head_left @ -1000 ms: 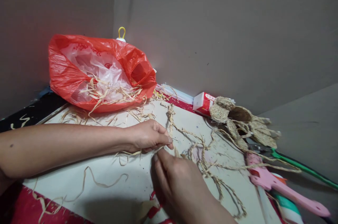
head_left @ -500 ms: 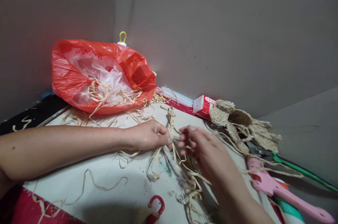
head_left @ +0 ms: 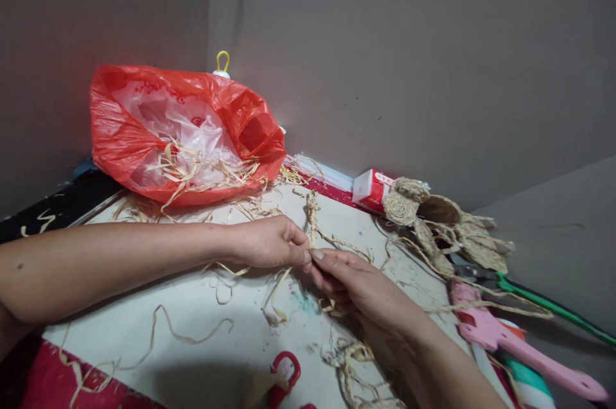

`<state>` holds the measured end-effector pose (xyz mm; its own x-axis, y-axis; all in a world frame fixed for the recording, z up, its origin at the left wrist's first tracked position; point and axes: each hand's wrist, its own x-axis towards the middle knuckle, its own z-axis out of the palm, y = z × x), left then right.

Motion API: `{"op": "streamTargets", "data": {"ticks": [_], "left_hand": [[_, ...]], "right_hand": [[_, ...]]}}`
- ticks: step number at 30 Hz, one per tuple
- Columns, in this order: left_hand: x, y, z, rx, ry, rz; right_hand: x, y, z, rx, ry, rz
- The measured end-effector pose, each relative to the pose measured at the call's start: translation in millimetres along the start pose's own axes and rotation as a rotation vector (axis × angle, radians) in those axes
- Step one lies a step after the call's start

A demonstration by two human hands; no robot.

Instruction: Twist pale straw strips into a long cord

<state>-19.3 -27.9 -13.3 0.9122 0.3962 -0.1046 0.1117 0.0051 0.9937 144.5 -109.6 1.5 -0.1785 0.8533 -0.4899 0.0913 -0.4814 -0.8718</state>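
A braid of pale straw-like fibre (head_left: 312, 215) lies on the white tabletop, its worked end pointing away from me. My left hand (head_left: 276, 243) reaches in from the left and pinches the near end of the braid. Against its fingertips, my right hand (head_left: 344, 277) is closed in a pinch on the fibre strands at the same spot. Loose strands (head_left: 275, 306) trail from below the left fingers toward me. The fingers hide the exact crossing of the strands. A length of finished cord (head_left: 359, 357) sits in a tangle beside the right forearm.
A red plastic bag (head_left: 120, 158) with fibre strands stands at the back left. At the right are a small red-and-white box (head_left: 368, 189), woven fibre pieces (head_left: 436, 216), green-handled pliers (head_left: 553, 307) and a pink tool (head_left: 524, 348). A red scissors handle (head_left: 287, 364) lies in front.
My right hand has moved left to meet my left hand and now pinches the strands at the braid's end. My left hand has stayed nearly in place.
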Motion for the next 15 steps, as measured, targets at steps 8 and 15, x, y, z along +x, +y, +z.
{"op": "streamTargets", "data": {"ticks": [8,15], "left_hand": [[-6.4,20.9,-11.0,0.324,-0.052,-0.113],[-12.2,23.9,11.7,0.089,-0.009,-0.321]], "right_hand": [[4.2,4.9,10.7,0.073,0.076,-0.018],[3.2,8.4,27.9,0.175,0.205,-0.032]]}}
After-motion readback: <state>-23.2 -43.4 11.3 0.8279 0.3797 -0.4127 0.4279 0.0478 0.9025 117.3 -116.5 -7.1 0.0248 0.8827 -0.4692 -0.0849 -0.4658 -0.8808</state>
